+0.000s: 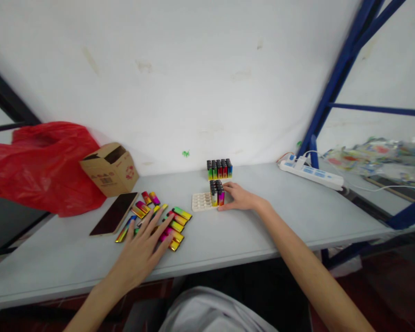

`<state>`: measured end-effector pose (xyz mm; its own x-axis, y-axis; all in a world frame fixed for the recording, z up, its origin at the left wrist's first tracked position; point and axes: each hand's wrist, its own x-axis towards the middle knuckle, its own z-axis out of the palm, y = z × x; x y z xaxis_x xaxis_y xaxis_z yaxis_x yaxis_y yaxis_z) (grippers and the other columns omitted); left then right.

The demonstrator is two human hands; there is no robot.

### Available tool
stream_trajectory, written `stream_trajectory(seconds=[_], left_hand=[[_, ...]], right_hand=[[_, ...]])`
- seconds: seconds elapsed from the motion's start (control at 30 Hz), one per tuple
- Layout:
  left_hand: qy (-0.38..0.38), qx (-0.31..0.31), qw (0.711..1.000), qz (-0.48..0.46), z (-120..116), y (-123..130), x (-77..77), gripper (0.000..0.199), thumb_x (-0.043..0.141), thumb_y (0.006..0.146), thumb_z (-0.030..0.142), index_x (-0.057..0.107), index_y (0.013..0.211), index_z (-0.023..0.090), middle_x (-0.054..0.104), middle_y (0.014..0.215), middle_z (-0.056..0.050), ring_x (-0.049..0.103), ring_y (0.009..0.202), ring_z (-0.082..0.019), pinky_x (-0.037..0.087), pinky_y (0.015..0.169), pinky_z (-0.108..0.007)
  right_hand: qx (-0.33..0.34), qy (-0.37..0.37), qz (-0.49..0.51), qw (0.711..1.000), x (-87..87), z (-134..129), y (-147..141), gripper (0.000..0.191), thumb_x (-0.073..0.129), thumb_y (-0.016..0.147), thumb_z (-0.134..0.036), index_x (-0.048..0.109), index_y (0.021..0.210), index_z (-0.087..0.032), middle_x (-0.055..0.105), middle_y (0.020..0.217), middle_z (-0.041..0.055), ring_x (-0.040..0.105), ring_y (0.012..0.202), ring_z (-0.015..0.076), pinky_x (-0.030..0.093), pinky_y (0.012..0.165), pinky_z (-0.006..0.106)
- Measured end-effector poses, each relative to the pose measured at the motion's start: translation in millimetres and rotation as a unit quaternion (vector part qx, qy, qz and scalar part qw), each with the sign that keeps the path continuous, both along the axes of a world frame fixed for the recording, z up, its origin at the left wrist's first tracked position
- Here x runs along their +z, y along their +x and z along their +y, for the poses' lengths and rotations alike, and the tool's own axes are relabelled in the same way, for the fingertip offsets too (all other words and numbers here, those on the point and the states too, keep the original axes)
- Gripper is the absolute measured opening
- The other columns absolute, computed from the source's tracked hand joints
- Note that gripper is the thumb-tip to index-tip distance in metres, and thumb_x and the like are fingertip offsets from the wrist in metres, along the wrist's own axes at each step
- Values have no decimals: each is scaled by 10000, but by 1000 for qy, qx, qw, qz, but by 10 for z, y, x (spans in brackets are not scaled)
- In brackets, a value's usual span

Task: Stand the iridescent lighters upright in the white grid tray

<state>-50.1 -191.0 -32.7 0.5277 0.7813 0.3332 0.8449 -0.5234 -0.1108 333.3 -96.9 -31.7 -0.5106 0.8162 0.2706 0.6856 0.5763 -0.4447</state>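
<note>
My left hand (143, 246) lies with fingers spread over a loose pile of shiny coloured lighters (182, 213) on the table. At the right end of a pale tray (201, 202) with round holes, several lighters (217, 192) stand upright, black tops up; the holes to their left are bare. Around the right side of these standing lighters is my right hand (240, 197), thumb in front and fingers behind, touching them. Behind, near the wall, a full block of upright lighters (220, 169) stands in rows.
A phone (115, 214) lies left of the pile, beside an open cardboard box (111, 171) and a red plastic bag (51, 168). At the right are a white power strip (311, 173) with cables and a blue metal frame (332, 87). The table's front edge (228, 264) runs before me.
</note>
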Motion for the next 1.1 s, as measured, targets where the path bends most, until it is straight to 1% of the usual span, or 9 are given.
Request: stream_trajectory(seconds=[0.13,0.23,0.33,0.5,0.67,0.8,0.9,0.97,1.1], left_hand=[[-38,15,999,19,99,175,48,596,334,1013,539,277,1589,396,279,1664,-40,249,1516,-379,197,1136,-727],[-57,30,998,20,197,289,101,613,328,1007,565,287,1589,379,294,1658,-57,239,1518,-387,189,1138,-725],[-67,35,997,16,284,373,104,637,337,998,586,313,1588,346,320,1647,-72,219,1522,-393,167,1154,-711],[-67,30,997,-1,407,432,72,671,351,988,616,329,1588,316,332,1642,-77,206,1522,-400,121,1166,-715],[-79,27,996,-7,459,442,114,634,342,1002,591,349,1577,325,329,1645,-63,211,1523,-393,152,1157,-726],[-38,36,998,-24,393,344,145,603,319,1026,535,310,1591,325,256,1674,-71,204,1538,-341,189,1185,-662],[10,83,996,-31,348,136,124,610,340,1015,524,332,1586,312,257,1670,-102,184,1538,-373,186,1169,-691],[1,113,993,-26,363,-34,89,626,343,1001,541,368,1575,291,321,1638,-138,214,1522,-406,218,1141,-716],[-22,102,994,-15,501,-254,3,656,328,986,572,402,1562,267,396,1594,-164,282,1499,-401,278,1147,-652]], right_hand=[[-9,-6,-3,1000,-4,6,-2,838,778,719,-678,603,1343,-147,564,1370,178,528,1282,348,404,1132,490],[-14,-6,-2,1000,4,6,-7,846,786,709,-676,603,1340,-142,566,1365,179,533,1278,346,408,1128,480],[-11,-5,6,1000,23,2,-6,801,796,712,-654,619,1310,-151,592,1330,167,547,1251,344,426,1106,485],[-24,-12,32,999,46,-2,26,761,829,698,-605,631,1276,-152,612,1283,155,578,1197,332,453,1072,480],[-35,-12,22,999,69,-13,88,749,833,698,-598,640,1262,-145,618,1259,162,581,1183,336,464,1050,480],[-44,-13,2,999,99,-31,147,732,822,713,-600,646,1263,-150,620,1262,159,581,1183,332,461,1056,462],[-55,-17,-9,998,103,-32,183,748,817,704,-622,653,1257,-146,622,1268,169,580,1187,341,461,1054,461],[-59,-16,-8,998,93,-25,198,752,816,698,-632,657,1254,-151,625,1271,168,583,1182,345,461,1052,467],[-66,-11,-6,998,69,-4,224,772,823,672,-657,669,1245,-163,631,1255,166,589,1169,356,466,1044,484]])
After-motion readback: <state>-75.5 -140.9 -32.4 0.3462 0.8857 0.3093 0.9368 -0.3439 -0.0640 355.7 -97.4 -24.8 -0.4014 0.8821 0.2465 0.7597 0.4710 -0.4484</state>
